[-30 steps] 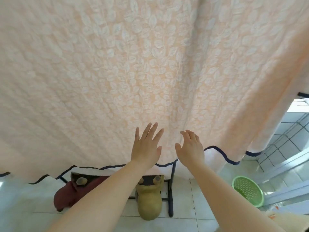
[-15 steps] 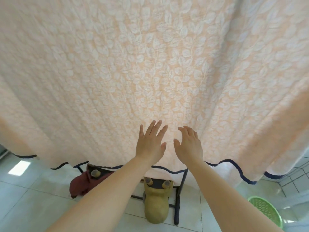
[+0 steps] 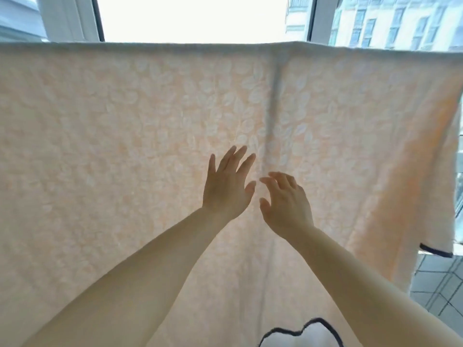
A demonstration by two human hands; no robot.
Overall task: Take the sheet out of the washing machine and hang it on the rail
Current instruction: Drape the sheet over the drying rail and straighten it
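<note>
A peach sheet (image 3: 125,151) with a white leaf pattern and a dark blue scalloped hem hangs spread out, folded over a rail hidden along its top edge. It fills most of the view. My left hand (image 3: 226,189) lies flat on the cloth near the middle, fingers straight and spread. My right hand (image 3: 285,204) is beside it with fingers loosely bent, fingertips at the cloth; neither hand holds anything. A vertical crease runs down the sheet above my right hand.
A bright window with a white frame (image 3: 72,18) stands behind the sheet, with buildings (image 3: 390,21) outside at the right. Tiled wall (image 3: 441,291) shows at the lower right, past the sheet's hanging corner.
The view has lifted from the floor and sheet hem to the top edge and window. Both hands have slid up the sheet, still side by side.
</note>
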